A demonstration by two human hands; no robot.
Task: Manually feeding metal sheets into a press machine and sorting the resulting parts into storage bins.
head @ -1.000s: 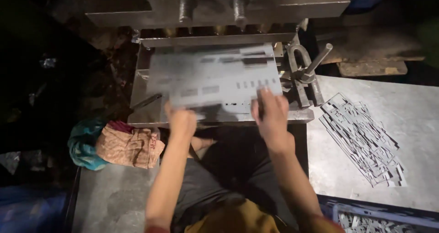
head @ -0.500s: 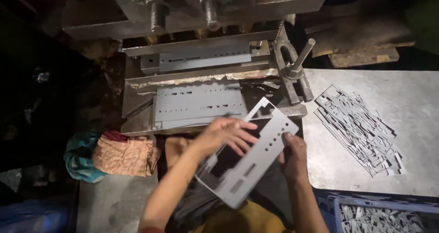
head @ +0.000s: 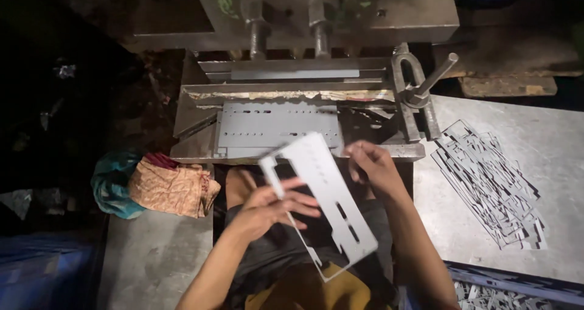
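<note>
Dim workshop, viewed from above: a heavy metal press (head: 322, 18) stands at the far side, with a perforated grey plate (head: 277, 124) lying flat on its bed just beyond both hands.

Left hand (head: 271, 203): grip partly open. The fingers (head: 301, 197) are spread and extended, pressed against the near edge and underside of a punched metal sheet (head: 328, 200); the thumb side meets the sheet's narrow notched arm. The hand supports the sheet and is not clenched around it.

Right hand (head: 371, 164): grip closed as a pinch on the sheet's far right edge, the fingers curled over the edge. How far the thumb wraps beneath cannot be told.

Punched metal sheet: held in the air between the two grips, above the person's lap and just short of the press bed. It is tilted, running diagonally from its upper end near the right grip down toward the body. Slots and small holes show along its length. It does not touch the plate on the press.

Right of the right grip, well apart, a grey bench (head: 547, 146) carries a fanned stack of cut metal pieces (head: 490, 185). A clamp lever (head: 420, 91) stands beyond the right grip at the press's corner. Left of the left grip, bundled cloth (head: 155, 185) in orange and teal lies on a low surface. Below the right forearm, a blue crate (head: 517, 289) holds more metal parts.
</note>
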